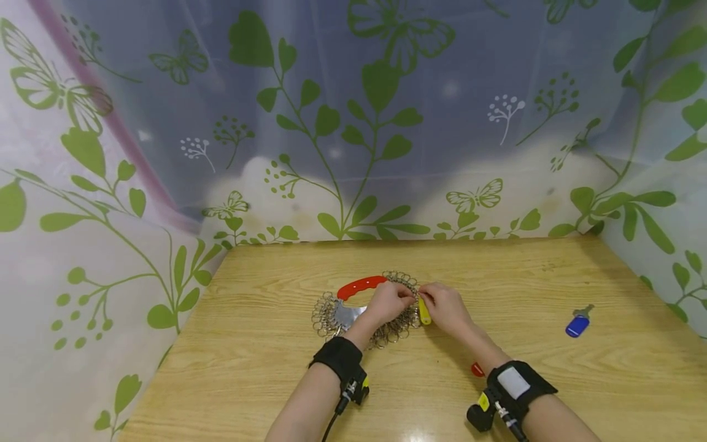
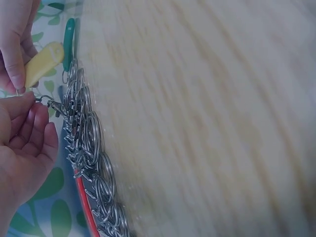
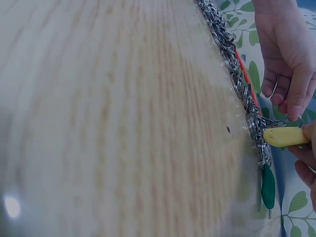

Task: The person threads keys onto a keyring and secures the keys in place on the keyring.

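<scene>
A large key holder with a red handle (image 1: 360,286), a metal plate (image 1: 348,316) and a dense fringe of metal rings (image 2: 93,133) lies on the table. My left hand (image 1: 391,302) is over its right part; thumb and index finger pinch a small metal ring joined to a snap hook (image 2: 57,107). Close beside it, my right hand (image 1: 446,307) pinches the ring end of a yellow key tag (image 1: 424,311). The fingertips of both hands nearly meet. Whether the tag's ring is linked to the hook is too small to tell.
A green tag (image 3: 268,186) lies at the end of the rings. Farther right on the wooden table (image 1: 248,368) is a blue key tag (image 1: 577,326) with a key. A red item (image 1: 477,369) is partly hidden by my right forearm. Patterned curtain (image 1: 342,184) hangs behind.
</scene>
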Tool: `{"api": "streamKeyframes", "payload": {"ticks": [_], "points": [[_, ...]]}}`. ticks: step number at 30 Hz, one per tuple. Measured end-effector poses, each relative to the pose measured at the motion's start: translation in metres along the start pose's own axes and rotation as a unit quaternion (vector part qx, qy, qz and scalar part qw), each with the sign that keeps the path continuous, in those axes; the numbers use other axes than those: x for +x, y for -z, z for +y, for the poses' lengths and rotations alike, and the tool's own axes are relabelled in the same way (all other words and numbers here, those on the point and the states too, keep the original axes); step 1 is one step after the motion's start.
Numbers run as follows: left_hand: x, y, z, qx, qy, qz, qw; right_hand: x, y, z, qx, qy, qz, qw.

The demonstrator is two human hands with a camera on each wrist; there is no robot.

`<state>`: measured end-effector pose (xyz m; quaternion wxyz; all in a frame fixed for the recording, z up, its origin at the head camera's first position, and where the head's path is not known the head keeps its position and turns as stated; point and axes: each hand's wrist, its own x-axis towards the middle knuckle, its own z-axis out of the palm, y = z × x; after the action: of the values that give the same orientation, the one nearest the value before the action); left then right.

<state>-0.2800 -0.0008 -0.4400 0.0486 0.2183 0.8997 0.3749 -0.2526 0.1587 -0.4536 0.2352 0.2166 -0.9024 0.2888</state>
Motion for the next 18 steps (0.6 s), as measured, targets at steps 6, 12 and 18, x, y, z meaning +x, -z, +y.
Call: {"api": "streamKeyframes", "payload": {"ticks": [6,12,18], "points": [[0.0025,0.0024,-0.0003,-0.013,0.012,-0.004,0.9998,-0.0012,-0.0005,-0.0022,-0.006,0.023,0.003,1.000],[0.0024,0.0036,0.0014,-0.020,0.016,-0.002,0.9997,-0.0017,-0.0005,-0.0033,-0.017,0.057,0.006,0.998],[0.0015,0.0021,0.0013,-0.024,0.025,0.002,0.9994,-0.0033,-0.0017,-0.0016,-0.054,0.117,0.017,0.992]]}}
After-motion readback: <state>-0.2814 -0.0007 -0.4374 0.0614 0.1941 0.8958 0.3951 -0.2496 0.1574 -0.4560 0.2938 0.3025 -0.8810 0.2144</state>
